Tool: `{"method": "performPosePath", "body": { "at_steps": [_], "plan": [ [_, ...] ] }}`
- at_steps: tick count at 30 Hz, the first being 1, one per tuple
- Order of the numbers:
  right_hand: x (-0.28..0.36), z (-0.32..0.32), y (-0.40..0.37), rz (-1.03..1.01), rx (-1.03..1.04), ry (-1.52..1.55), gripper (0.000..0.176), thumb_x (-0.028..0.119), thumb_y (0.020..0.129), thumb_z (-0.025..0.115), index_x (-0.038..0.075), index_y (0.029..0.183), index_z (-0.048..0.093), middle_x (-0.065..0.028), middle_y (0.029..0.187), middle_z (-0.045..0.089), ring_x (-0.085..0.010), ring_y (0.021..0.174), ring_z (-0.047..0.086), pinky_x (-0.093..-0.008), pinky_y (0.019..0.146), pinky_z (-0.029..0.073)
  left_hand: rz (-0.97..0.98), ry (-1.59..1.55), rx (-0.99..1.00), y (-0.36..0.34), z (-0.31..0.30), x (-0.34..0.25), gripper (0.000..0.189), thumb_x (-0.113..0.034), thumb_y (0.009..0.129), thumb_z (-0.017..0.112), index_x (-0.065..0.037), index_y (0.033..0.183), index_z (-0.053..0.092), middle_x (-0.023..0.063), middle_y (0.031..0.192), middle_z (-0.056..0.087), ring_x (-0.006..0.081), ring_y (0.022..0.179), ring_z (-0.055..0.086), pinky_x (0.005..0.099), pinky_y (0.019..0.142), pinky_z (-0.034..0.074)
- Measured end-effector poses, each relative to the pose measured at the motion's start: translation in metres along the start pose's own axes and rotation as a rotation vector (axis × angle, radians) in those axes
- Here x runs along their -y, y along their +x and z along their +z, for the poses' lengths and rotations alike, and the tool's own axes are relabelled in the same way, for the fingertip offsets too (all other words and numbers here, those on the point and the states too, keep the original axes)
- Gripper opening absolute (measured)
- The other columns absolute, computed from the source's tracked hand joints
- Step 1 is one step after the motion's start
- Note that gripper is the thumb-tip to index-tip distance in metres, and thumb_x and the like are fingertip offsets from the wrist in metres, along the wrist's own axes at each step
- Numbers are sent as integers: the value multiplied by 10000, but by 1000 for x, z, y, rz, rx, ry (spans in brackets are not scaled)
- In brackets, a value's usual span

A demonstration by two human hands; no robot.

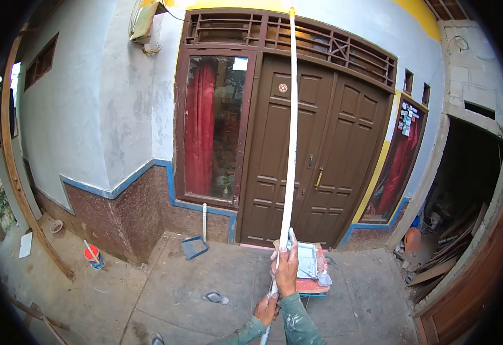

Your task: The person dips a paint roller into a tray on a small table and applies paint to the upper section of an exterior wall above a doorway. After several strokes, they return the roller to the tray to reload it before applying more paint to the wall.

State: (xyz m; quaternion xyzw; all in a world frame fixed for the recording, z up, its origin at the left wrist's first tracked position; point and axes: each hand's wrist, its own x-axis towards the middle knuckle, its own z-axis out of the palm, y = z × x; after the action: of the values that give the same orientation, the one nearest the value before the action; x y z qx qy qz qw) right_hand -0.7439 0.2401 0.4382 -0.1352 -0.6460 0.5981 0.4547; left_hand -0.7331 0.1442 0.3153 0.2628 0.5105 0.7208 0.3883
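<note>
A long white pole [292, 132] rises from the bottom of the view, past the brown double door, to the yellow strip of wall at the top. My right hand [287, 267] is wrapped round it, with white marks on the fingers. Lower down, my left hand [266, 309] grips the same pole. The pole's top end is too small to make out clearly. Just behind my right hand, a white tray [307, 261] rests on a reddish, stained surface [311, 286], partly hidden by my hand.
A blue dustpan [195, 247] with an upright handle stands near the wall. On the floor are a sandal [216, 298] and a red bucket [92, 255]. A wooden post [24, 201] leans at the left. Planks [444, 259] lie in the right doorway.
</note>
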Motion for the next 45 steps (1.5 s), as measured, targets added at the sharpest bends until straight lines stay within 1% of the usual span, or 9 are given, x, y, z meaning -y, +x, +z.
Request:
{"method": "performPosePath", "body": {
  "at_steps": [7, 15, 19, 27, 29, 32, 36, 38, 45],
  "plan": [
    [44, 10, 70, -92, 19, -1, 515, 232, 1030, 391, 183, 1514, 221, -6, 691, 497, -47, 422, 402, -210, 351, 342, 149, -63, 74, 53, 16, -57, 280, -359, 1038, 408, -89, 1012, 477, 6, 611, 427, 89, 475, 415, 245, 424, 356],
    [96, 24, 143, -96, 25, 8, 519, 218, 1023, 385, 282, 1510, 217, 2, 695, 475, -37, 412, 388, -194, 330, 325, 348, 3, 148, 104, 28, -133, 254, -322, 1032, 429, -70, 1059, 450, 9, 593, 444, 89, 479, 454, 255, 419, 387],
    [116, 30, 176, -127, 32, 21, 517, 196, 1023, 380, 272, 1508, 218, 1, 694, 481, -37, 405, 387, -191, 323, 333, 462, 31, 189, 125, 31, -161, 258, -304, 1032, 429, -58, 1106, 441, 20, 605, 477, 97, 482, 478, 254, 426, 403],
    [148, 31, 237, -216, 56, 1, 516, 173, 1014, 364, 218, 1507, 216, 7, 663, 463, -33, 410, 390, -186, 328, 356, 405, 96, 215, 103, 25, -122, 244, -284, 1036, 410, -59, 1130, 414, 43, 675, 486, 107, 509, 473, 250, 473, 417],
    [155, 29, 252, -225, 61, 2, 515, 171, 1013, 363, 216, 1505, 219, 5, 664, 463, -34, 411, 391, -188, 330, 359, 403, 40, 164, 101, 28, -114, 332, -259, 1028, 425, -13, 1249, 404, 31, 678, 504, 93, 525, 487, 264, 477, 418],
    [161, 25, 286, -276, 100, 17, 517, 170, 1008, 373, 209, 1500, 219, -11, 690, 482, -48, 424, 413, -203, 339, 371, 400, 21, 135, 114, 36, -117, 363, -261, 1028, 433, -13, 1292, 400, 25, 696, 490, 84, 531, 467, 249, 469, 401],
    [178, 24, 342, -317, 145, 67, 518, 152, 995, 359, 225, 1493, 236, -19, 680, 481, -74, 430, 433, -239, 342, 373, 381, -12, 72, 126, 55, -141, 288, -300, 1033, 420, -61, 1194, 426, 35, 696, 473, 91, 511, 452, 241, 442, 373],
    [186, 24, 364, -333, 190, 117, 515, 147, 994, 351, 218, 1491, 238, -26, 679, 479, -81, 431, 438, -246, 347, 377, 412, -11, 44, 131, 61, -149, 395, -283, 1034, 428, -37, 1341, 393, -10, 699, 452, 50, 536, 406, 217, 454, 354],
    [177, 8, 398, -301, 285, 240, 521, 125, 991, 337, 216, 1492, 228, -26, 692, 464, -86, 439, 431, -252, 351, 386, 434, 73, -171, 131, 81, -98, 275, -328, 1024, 443, -78, 1139, 455, 8, 658, 446, 62, 485, 396, 226, 422, 336]
  ]
}}
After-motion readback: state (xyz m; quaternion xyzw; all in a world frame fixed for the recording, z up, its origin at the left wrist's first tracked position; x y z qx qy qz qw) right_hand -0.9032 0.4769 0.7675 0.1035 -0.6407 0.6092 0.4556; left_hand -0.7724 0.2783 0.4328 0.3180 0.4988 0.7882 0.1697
